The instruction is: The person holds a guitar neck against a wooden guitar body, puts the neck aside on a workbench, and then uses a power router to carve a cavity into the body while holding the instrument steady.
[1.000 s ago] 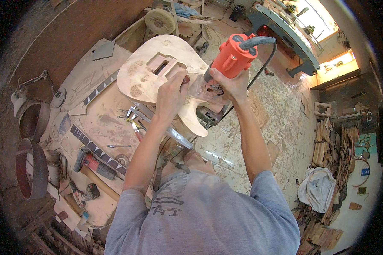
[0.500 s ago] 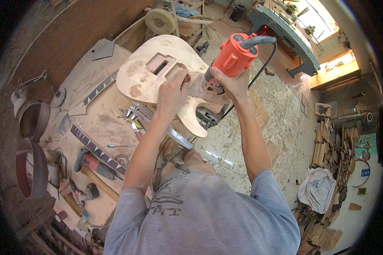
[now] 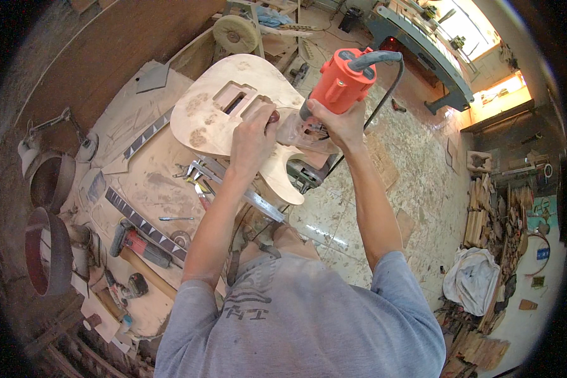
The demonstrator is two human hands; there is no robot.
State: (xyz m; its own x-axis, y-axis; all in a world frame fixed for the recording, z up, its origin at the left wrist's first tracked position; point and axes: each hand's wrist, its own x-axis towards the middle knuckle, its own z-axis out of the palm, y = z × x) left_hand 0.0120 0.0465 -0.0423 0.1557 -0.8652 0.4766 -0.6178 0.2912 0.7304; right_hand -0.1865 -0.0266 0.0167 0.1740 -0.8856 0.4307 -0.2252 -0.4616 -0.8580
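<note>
A pale wooden electric guitar body (image 3: pixel 208 110) with routed pockets and dark burl-like patches lies raised beside the bench. On its right part stands a red trim router (image 3: pixel 339 87), slightly tilted in view, on a clear base plate (image 3: pixel 288 129). My right hand (image 3: pixel 345 126) is closed round the lower part of the router's housing. My left hand (image 3: pixel 252 140) is closed on the small dark red knob (image 3: pixel 274 116) at the plate's left end, above the guitar body. The router's bit is hidden.
Left of me, the bench (image 3: pixel 164 167) carries inlaid guitar necks, a pen (image 3: pixel 176 218), a red power tool (image 3: pixel 142 244) and a cordless drill (image 3: pixel 126 286). The router's black cord (image 3: pixel 390 91) hangs right. A metal bar clamp (image 3: pixel 258 203) is below the guitar. Wood pieces (image 3: pixel 479 211) are stacked at right.
The router has shifted slightly left over the guitar body, with both hands moving along. The guitar body sits a little further left in view. Both grips are unchanged.
</note>
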